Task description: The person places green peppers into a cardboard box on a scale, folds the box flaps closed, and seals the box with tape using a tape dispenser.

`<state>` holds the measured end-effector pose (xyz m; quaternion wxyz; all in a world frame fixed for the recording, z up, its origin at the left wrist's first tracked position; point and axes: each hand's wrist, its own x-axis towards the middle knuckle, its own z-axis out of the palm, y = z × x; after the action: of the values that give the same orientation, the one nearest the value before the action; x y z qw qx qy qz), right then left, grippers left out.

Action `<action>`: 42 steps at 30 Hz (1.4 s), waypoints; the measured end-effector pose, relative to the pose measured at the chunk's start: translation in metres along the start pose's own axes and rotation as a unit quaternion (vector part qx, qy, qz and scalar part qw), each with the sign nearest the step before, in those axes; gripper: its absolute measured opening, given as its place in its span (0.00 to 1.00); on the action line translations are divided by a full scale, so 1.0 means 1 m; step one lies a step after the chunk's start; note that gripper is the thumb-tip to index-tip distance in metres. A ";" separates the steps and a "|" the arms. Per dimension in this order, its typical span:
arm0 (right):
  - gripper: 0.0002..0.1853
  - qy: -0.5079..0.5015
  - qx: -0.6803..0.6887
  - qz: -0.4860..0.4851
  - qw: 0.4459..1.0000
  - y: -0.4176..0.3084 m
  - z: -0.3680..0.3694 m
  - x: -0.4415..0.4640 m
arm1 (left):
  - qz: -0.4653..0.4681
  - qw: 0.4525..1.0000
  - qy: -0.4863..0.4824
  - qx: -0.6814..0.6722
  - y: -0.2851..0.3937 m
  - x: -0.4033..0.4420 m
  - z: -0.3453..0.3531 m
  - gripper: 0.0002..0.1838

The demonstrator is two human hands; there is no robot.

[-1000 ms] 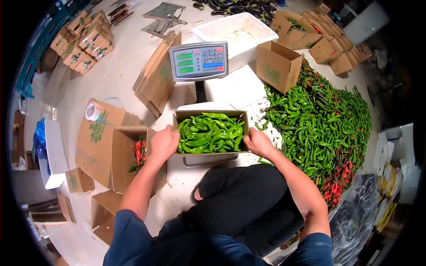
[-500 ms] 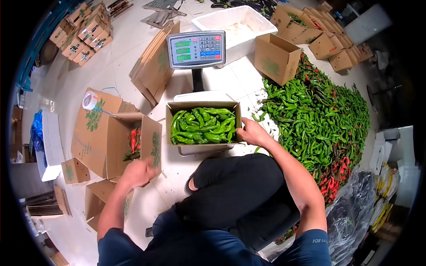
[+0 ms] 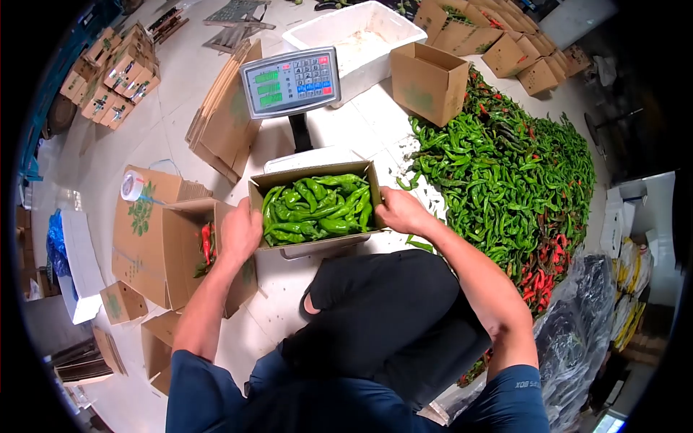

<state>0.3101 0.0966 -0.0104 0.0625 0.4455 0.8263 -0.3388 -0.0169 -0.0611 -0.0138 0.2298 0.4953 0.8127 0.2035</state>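
Observation:
A cardboard box [image 3: 312,246] filled with green peppers [image 3: 317,209] sits on the platform of a digital scale [image 3: 291,81]. My left hand [image 3: 241,229] grips the left end of the box, fingers closed over its edge. At the opposite end, my right hand [image 3: 401,211] is closed on the right wall. The fingertips inside and behind the walls are partly hidden. Green digits glow on the scale's display, too blurred to read.
To the right spreads a large heap of green peppers [image 3: 505,187] with red ones among them. A bigger open carton [image 3: 155,238] with red peppers stands at left, a tape roll [image 3: 133,185] on top. Behind are flattened cartons [image 3: 224,123], a white foam crate [image 3: 354,43] and an empty box [image 3: 429,83].
My left hand has moved from beside the red-pepper carton up to the left end of the box and closed on it. My right hand stays on the right end. The view has shifted.

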 end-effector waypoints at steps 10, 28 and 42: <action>0.18 0.003 0.051 0.006 0.999 -0.004 -0.018 -0.006 | -0.012 0.999 0.027 -0.019 0.011 -0.012 0.005 0.23; 0.18 0.025 0.013 0.040 0.999 0.009 0.013 0.029 | -0.015 0.996 -0.005 -0.087 -0.031 0.028 0.035 0.25; 0.18 -0.002 -0.058 0.036 0.998 0.002 0.008 0.023 | -0.002 0.997 -0.066 0.030 -0.015 0.031 0.024 0.24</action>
<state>0.2965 0.1084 -0.0264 0.1021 0.4695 0.8282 -0.2885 -0.0265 -0.0367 -0.0468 0.2681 0.5129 0.8023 0.1461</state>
